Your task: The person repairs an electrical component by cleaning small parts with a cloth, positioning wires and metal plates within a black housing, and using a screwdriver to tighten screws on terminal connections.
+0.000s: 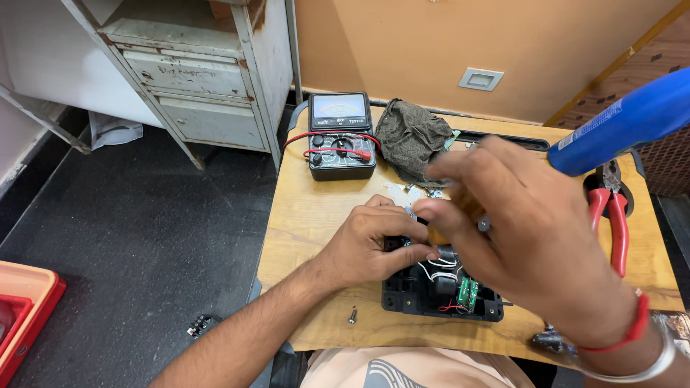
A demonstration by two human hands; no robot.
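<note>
An opened black electronic unit with wires, coils and a small green circuit board lies on the wooden table. My left hand rests on its left side, fingers pressing on the casing. My right hand hovers above the unit, blurred, fingers pinched around a small yellowish tool handle pointing down at the unit. A red thread and a metal bangle sit on my right wrist.
An analog multimeter with red leads stands at the table's back, a crumpled dark cloth beside it. Red-handled pliers and a blue cylindrical tool lie at the right. A loose screw lies near the front edge. A metal cabinet stands at left.
</note>
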